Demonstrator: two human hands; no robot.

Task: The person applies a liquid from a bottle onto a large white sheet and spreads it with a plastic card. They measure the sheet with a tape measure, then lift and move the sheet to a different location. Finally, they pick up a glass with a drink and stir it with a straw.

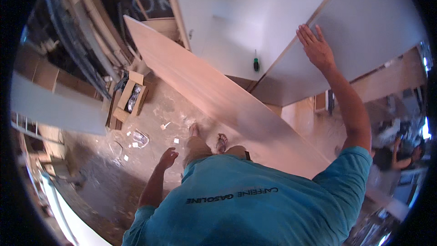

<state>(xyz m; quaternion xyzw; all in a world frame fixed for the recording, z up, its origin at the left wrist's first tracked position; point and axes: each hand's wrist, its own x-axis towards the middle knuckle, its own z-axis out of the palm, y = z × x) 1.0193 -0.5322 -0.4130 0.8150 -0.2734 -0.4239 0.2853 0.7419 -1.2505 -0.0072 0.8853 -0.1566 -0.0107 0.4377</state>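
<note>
My right hand (315, 48) is stretched forward, palm down and fingers extended, on a large grey panel (359, 36) near its long edge. My left hand (168, 158) hangs low over the floor at my side, its fingers loosely curled and apart, with nothing visible in it. A long, pale wooden board (214, 89) runs diagonally in front of my legs, from the far left toward my right side. Beyond it, a screwdriver (256, 63) with a green and black handle lies on a white panel surface (232, 54) beside the grey panel.
An open cardboard box (132, 98) with dark plastic-wrapped contents sits on the floor at left. Small white pieces (176, 140) and a clear plastic bag (140, 138) lie scattered nearby. Long curved strips (82, 18) lean at the far left. Another person (400, 157) is at the right rim.
</note>
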